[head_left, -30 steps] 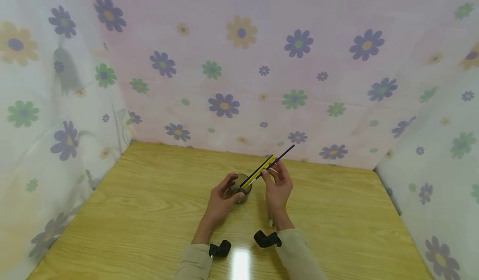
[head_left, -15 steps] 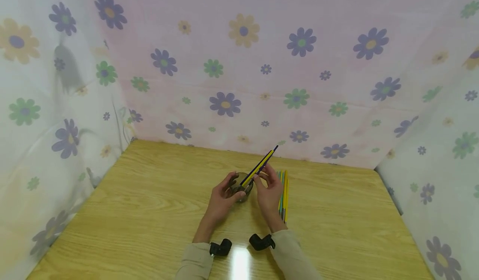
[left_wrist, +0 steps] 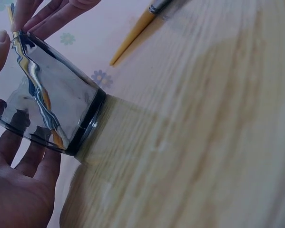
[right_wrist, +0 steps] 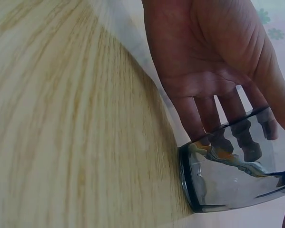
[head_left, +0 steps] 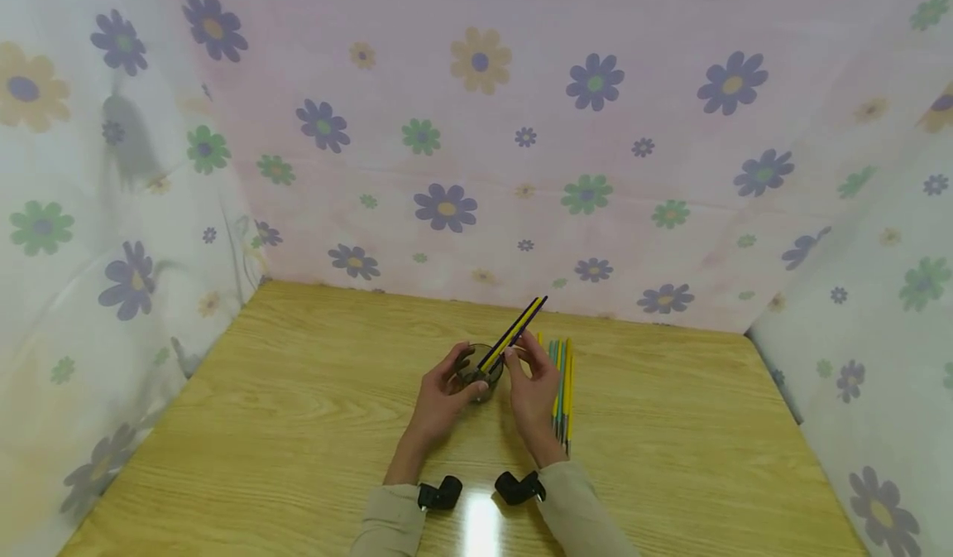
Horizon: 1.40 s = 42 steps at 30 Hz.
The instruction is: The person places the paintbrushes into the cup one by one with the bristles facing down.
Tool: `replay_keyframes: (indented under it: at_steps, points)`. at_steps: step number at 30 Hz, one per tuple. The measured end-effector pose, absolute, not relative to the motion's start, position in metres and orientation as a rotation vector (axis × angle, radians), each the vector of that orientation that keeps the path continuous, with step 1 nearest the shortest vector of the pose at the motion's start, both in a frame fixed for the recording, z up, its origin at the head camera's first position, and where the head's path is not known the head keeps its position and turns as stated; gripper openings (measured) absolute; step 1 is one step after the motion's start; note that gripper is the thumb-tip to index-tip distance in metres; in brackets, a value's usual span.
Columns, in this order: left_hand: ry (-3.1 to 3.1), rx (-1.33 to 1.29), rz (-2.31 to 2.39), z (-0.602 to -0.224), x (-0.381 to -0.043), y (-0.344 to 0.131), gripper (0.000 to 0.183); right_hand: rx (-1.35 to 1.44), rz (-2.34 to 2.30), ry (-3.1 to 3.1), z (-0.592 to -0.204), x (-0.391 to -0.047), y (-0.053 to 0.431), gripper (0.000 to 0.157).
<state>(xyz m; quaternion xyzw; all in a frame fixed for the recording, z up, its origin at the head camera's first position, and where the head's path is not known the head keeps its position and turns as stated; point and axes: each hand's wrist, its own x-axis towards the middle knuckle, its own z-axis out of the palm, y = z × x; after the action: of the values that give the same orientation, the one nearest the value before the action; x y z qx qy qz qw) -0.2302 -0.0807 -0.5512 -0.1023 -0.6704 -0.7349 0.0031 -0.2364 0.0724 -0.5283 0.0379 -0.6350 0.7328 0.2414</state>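
Observation:
My left hand [head_left: 439, 404] holds a tinted clear glass [right_wrist: 223, 190], which tilts toward the right hand with its base against the table. In the right wrist view, the left fingers show through the glass wall. Slim paintbrushes lean in the glass, among them a yellow-handled one [head_left: 514, 334] between dark-handled ones. With thumb and fingertips, my right hand [head_left: 532, 381] pinches a dark-handled paintbrush [head_left: 536, 312] just above the rim. Its lower end is inside the glass. Seen through the glass, the brush ends look warped.
Several paintbrushes with yellow and teal handles [head_left: 569, 375] lie side by side on the wooden table [head_left: 298, 408], just right of my right hand, which partly covers them. Flower-printed cloth [head_left: 476, 151] hangs behind the table and on both sides. A light reflection marks the near edge.
My right hand has moved left, and the dark-handled paintbrush has slid down into the glass beside the others. The brushes on the table have come into view. My left hand keeps its hold.

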Motion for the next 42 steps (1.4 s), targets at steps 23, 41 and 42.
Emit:
replay_keyframes:
  at_steps: [23,41,42]
  points:
    - [-2.107,-0.342,-2.298,-0.551,-0.226,-0.079,0.068,-0.032,2.083,-1.869,-0.533,-0.22,0.085,0.043]
    - [-2.141,-0.341,-2.307,-0.55,-0.23,-0.082,0.07,-0.209,2.878,-1.379,-0.538,-0.197,0.163,0.046]
    - [-2.142,-0.339,-2.306,-0.549,-0.23,-0.082,0.07,-0.195,2.9,-1.341,-0.538,-0.197,0.168,0.044]
